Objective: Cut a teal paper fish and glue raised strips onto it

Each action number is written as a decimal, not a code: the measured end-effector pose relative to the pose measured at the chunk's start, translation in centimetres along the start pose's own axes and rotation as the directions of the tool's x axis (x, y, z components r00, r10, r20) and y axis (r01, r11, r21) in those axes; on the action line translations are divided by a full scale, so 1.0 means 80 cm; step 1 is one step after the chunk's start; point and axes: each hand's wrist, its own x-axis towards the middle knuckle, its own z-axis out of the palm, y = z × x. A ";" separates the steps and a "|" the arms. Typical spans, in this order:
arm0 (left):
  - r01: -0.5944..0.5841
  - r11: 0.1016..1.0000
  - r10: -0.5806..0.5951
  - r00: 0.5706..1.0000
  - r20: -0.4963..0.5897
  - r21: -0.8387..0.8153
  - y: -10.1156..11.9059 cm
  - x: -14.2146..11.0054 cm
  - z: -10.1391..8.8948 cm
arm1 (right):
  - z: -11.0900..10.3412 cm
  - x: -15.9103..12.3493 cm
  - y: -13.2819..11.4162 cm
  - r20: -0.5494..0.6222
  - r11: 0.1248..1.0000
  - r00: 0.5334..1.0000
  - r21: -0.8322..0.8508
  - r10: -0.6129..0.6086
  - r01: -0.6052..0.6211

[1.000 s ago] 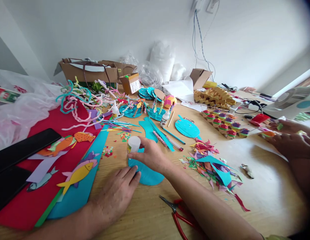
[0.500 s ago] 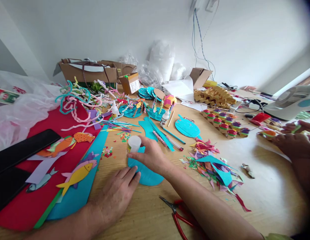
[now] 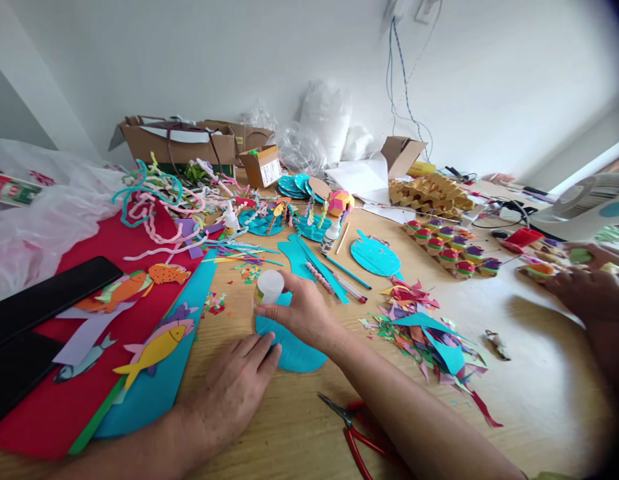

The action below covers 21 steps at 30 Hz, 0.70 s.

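My right hand (image 3: 309,308) is closed around a short, wide glue stick (image 3: 270,288) with a whitish end up and a yellowish label. It is held at the upper left edge of a round turquoise piece (image 3: 300,352) on the table; its lower end is hidden. My left hand (image 3: 242,377) lies flat, fingers stretched, with its fingertips at the left edge of the turquoise piece. Close to my right forearm lie red-handled scissors (image 3: 350,420), partly covered by the arm. Turquoise strips (image 3: 299,260) and a blue pencil (image 3: 349,273) lie beyond my right hand.
Paper scraps (image 3: 429,333) are piled on the right. Red sheets (image 3: 34,407) with paper fish (image 3: 156,350) and a black phone (image 3: 54,293) cover the left. Painted egg-carton cups (image 3: 449,250) stand right, near another person's hands (image 3: 584,287). Cardboard boxes (image 3: 189,147) line the wall.
Both my hands and the glue stick stay nearly in place. The view has shifted very slightly. The other person's fingers on the right have moved a little.
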 end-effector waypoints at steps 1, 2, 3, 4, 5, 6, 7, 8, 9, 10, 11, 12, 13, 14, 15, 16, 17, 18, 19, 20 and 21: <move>-0.001 1.000 0.001 1.000 -0.006 -0.002 0.000 0.000 0.001 | 0.000 0.000 0.000 0.004 1.000 1.000 -0.003 0.005 -0.005; -0.004 1.000 0.004 1.000 -0.011 -0.005 0.000 0.000 0.001 | 0.000 0.000 0.000 0.007 1.000 1.000 -0.005 0.014 -0.014; -0.011 1.000 0.011 1.000 -0.017 -0.006 0.000 0.000 0.001 | 0.000 0.000 0.000 0.005 1.000 1.000 -0.005 0.020 -0.020; -0.017 1.000 0.017 1.000 -0.022 -0.003 -0.001 0.000 0.001 | -0.001 0.000 -0.001 -0.003 1.000 1.000 -0.004 0.020 -0.020; -0.022 1.000 0.022 0.999 -0.028 0.005 -0.001 0.000 0.001 | -0.002 0.000 -0.002 -0.015 1.000 1.000 -0.004 0.014 -0.014; -0.025 1.000 0.025 0.999 -0.030 0.013 -0.001 0.001 0.001 | -0.003 0.000 -0.002 -0.023 1.000 1.000 -0.009 0.009 -0.010; -0.025 1.000 0.025 0.999 -0.028 0.018 -0.002 0.001 0.000 | -0.003 0.000 -0.003 -0.027 1.000 1.000 -0.017 0.008 -0.009; -0.022 1.000 0.022 0.999 -0.023 0.019 -0.002 0.001 -0.001 | -0.004 0.000 -0.003 -0.027 1.000 1.000 -0.027 0.010 -0.010; -0.018 1.000 0.018 1.000 -0.019 0.015 -0.002 0.001 -0.002 | -0.004 0.000 -0.003 -0.025 0.999 1.000 -0.039 0.015 -0.016; -0.014 1.000 0.014 1.000 -0.014 0.010 -0.002 0.002 -0.003 | -0.003 0.000 -0.003 -0.022 0.998 1.000 -0.050 0.022 -0.023; -0.013 1.000 0.013 1.000 -0.013 0.004 -0.002 0.002 -0.004 | -0.003 0.000 -0.002 -0.020 0.998 0.999 -0.057 0.025 -0.027; -0.015 1.000 0.015 1.000 -0.013 0.000 -0.002 0.002 -0.004 | -0.002 -0.001 -0.002 -0.018 0.998 1.000 -0.058 0.025 -0.026; -0.017 1.000 0.017 1.000 -0.017 -0.002 -0.001 0.002 -0.005 | -0.002 -0.001 -0.001 -0.016 0.998 1.000 -0.058 0.022 -0.023; -0.018 1.000 0.018 1.000 -0.022 -0.002 -0.001 0.002 -0.004 | -0.001 -0.001 -0.001 -0.014 0.998 1.000 -0.057 0.017 -0.017; -0.019 1.000 0.018 1.000 -0.025 -0.003 -0.001 0.002 -0.004 | 0.000 -0.001 -0.001 -0.012 0.998 1.000 -0.055 0.010 -0.010; -0.017 1.000 0.017 0.999 -0.027 -0.004 -0.001 0.001 -0.003 | 0.000 -0.001 -0.001 -0.010 0.999 1.000 -0.050 0.000 -0.001; -0.015 1.000 0.015 0.999 -0.030 -0.005 0.000 0.001 -0.002 | 0.001 -0.001 0.000 -0.009 0.999 1.000 -0.040 -0.010 0.009; -0.013 1.000 0.013 0.999 -0.031 -0.007 0.000 0.001 -0.001 | 0.001 -0.001 0.000 -0.007 0.999 1.000 -0.027 -0.018 0.017; -0.014 1.000 0.014 0.999 -0.033 -0.010 0.000 0.001 -0.001 | 0.001 0.000 0.000 -0.007 1.000 1.000 -0.014 -0.022 0.022; -0.018 1.000 0.017 0.999 -0.037 -0.012 -0.001 0.000 0.000 | 0.001 -0.001 0.000 -0.008 1.000 1.000 -0.002 -0.025 0.025; -0.019 1.000 0.019 0.999 -0.043 -0.013 -0.001 0.000 0.000 | 0.000 -0.001 0.000 -0.009 1.000 1.000 0.007 -0.027 0.027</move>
